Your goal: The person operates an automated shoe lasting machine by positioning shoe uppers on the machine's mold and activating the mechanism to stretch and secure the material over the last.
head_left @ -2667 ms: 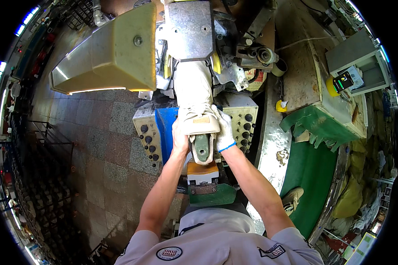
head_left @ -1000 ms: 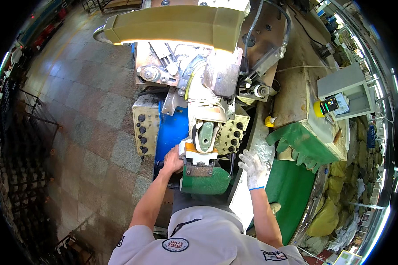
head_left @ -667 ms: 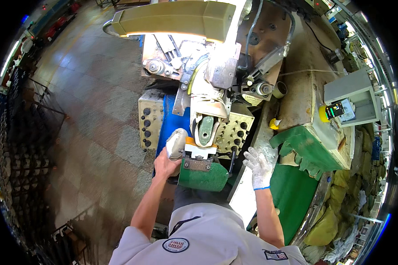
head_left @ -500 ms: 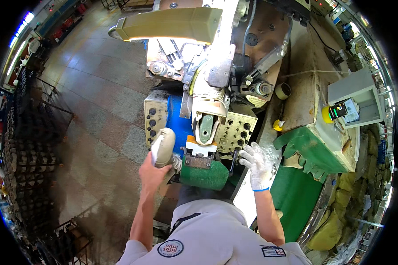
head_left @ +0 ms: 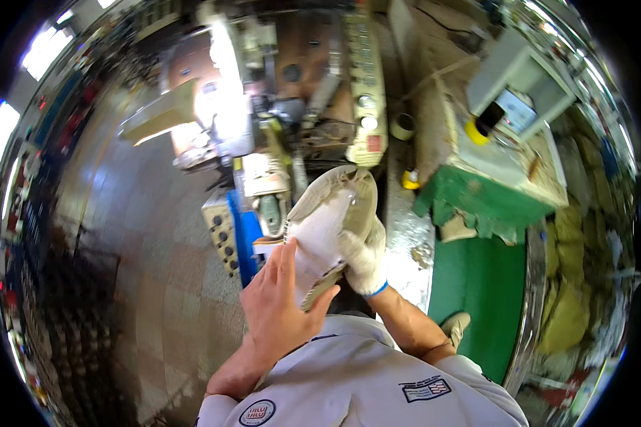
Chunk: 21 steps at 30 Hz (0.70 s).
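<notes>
In front of my chest I hold a beige shoe upper (head_left: 319, 226), its pale underside turned up and its toe pointing away. My bare left hand (head_left: 281, 306) is at the heel end, with fingers along one edge and thumb at the other. The white-gloved right hand (head_left: 363, 260) grips its right side, thumb on the underside. Just beyond, to the left, another light shoe upper (head_left: 265, 174) sits in the machine (head_left: 228, 107), with a green last (head_left: 269, 213) showing in its opening. The held upper hides part of the machine's front.
A control panel with black knobs (head_left: 222, 238) and a blue panel (head_left: 243, 235) stand at left. To the right are a worn bench (head_left: 491, 171) with a grey open box (head_left: 527, 85), a green surface (head_left: 470, 277) with a shoe (head_left: 456, 327) on it, and yellowish sacks (head_left: 566, 299).
The upper in my left hand has come rightward to the middle, underside up. My right hand, empty before, now grips it too. The view has turned, and the machine appears farther left.
</notes>
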Tool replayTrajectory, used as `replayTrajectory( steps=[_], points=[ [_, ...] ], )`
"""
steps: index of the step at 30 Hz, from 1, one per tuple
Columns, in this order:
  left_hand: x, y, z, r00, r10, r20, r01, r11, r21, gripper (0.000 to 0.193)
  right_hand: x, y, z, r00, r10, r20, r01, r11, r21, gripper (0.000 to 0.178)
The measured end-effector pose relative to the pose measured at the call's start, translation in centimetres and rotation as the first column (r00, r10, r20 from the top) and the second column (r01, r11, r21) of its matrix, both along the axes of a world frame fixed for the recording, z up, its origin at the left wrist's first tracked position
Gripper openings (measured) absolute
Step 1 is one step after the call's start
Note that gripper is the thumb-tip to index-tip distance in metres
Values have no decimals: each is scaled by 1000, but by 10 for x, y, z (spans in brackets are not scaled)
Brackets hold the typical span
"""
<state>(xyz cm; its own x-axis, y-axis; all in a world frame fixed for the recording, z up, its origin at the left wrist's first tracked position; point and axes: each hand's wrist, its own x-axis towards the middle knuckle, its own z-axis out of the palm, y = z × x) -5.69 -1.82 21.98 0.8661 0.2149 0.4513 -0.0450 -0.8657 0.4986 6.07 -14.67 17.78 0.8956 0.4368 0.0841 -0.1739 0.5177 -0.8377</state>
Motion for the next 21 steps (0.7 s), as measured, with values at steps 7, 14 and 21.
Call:
replayTrajectory(
  steps=[7,14,21],
  points=[
    [120,-36,-40,902,-425,-76,99,374,-922,57,12,-128,-45,976,-164,-142,172,984,46,69],
    [202,-136,-58,256,-956,-146,-259,78,-963,75,-16,-177,-74,975,-171,-141,169,985,-29,74],
    [190,-170,-98,75,-947,-312,-424,253,-870,45,-45,-198,-122,949,-237,-207,245,970,11,71]
  ],
)
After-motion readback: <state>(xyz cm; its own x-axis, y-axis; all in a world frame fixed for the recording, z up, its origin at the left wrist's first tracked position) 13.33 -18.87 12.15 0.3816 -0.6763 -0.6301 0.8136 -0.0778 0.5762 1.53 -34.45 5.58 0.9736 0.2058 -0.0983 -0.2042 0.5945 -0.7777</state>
